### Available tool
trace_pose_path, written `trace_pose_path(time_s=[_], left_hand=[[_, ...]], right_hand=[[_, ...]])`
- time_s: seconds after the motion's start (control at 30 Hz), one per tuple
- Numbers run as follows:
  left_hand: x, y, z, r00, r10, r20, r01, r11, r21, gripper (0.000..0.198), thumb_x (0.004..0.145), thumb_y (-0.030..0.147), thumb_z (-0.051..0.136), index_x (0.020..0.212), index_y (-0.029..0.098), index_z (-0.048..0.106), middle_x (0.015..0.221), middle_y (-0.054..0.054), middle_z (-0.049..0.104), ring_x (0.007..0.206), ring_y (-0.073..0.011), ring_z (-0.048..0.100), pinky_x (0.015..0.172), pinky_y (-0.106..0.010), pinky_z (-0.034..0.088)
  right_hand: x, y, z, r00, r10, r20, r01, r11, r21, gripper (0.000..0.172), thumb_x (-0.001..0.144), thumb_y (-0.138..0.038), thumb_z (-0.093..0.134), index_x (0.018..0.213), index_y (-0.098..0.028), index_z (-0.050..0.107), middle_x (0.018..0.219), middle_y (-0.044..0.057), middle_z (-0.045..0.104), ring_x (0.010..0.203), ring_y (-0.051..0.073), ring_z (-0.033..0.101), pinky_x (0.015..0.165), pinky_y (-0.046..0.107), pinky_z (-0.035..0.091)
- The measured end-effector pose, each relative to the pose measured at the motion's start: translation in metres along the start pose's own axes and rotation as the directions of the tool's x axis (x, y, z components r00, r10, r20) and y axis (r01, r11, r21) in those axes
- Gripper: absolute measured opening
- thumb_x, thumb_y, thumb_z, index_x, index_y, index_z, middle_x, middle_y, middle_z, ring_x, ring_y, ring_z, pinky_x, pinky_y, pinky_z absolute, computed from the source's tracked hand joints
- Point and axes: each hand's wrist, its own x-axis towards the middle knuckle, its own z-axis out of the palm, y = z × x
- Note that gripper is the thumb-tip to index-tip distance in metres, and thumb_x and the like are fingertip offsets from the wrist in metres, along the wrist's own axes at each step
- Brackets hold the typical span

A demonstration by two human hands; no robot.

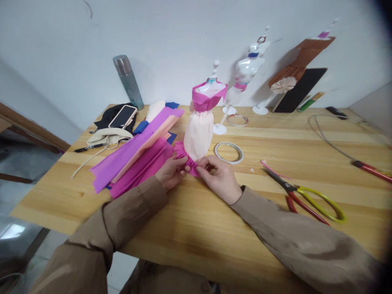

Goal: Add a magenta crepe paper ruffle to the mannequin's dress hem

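Head cam: prob. gathering pink ruffle [192,165] at hem of cream skirt [199,132] on dress form [211,87]. Pinched in fingers of L hand [172,170] and R hand [220,177]; can't tell if attached, blurry there. Next: prob. needs even folds, steady pinch.

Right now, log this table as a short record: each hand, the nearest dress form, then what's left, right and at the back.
Left hand: pinching a pink ruffled strip
Right hand: pinching the same strip, farther right
Nearest dress form: pink top, pale skirt
Strip: at the skirt's lower edge; whether attached, cannot tell
Left: purple, peach and magenta sheets, phone
Right: tape roll, scissors with yellow and red handles
Back: flask, more dress forms
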Motion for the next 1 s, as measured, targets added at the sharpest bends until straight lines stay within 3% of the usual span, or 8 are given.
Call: trace_pose_path(time_s=[0.4, 0.63, 1.0], left_hand=[[-0.001, 0.001, 0.002, 1.000, 0.004, 0.003, -0.004, 1.000, -0.021, 0.022, 0.090, 0.001, 0.048, 0.074, 0.012, 0.058, 0.055, 0.002, 0.055, 0.046, -0.0029, 0.051, 0.039, -0.009, 0.032], [-0.002, 0.001, 0.003, 1.000, -0.002, -0.023, 0.002, 1.000, -0.013, 0.020, 0.089, 0.005, 0.052, 0.074, 0.014, 0.061, 0.058, 0.000, 0.059, 0.046, -0.0046, 0.050, 0.039, -0.012, 0.033], [-0.002, 0.002, 0.004, 1.000, 0.004, -0.001, -0.004, 1.000, 0.020, 0.019, 0.089, 0.003, 0.051, 0.074, 0.013, 0.058, 0.056, 0.002, 0.058, 0.044, -0.0034, 0.051, 0.037, -0.011, 0.030]], right_hand=[[0.001, 0.005, 0.001, 0.999, 0.046, -0.020, -0.046, 0.999, 0.006, 0.014, 0.079, -0.022, 0.061, 0.067, -0.020, 0.056, 0.063, -0.001, 0.058, 0.056, 0.013, 0.051, 0.054, 0.026, 0.041], [0.000, -0.003, 0.001, 1.000, -0.026, 0.002, 0.026, 0.999, -0.026, 0.016, 0.080, -0.021, 0.062, 0.066, -0.021, 0.053, 0.069, 0.002, 0.060, 0.062, 0.014, 0.052, 0.058, 0.028, 0.041], [0.000, 0.000, 0.002, 0.997, 0.069, -0.024, -0.069, 0.998, -0.005, 0.016, 0.077, -0.023, 0.061, 0.064, -0.020, 0.054, 0.062, -0.001, 0.056, 0.057, 0.013, 0.049, 0.055, 0.027, 0.040]])
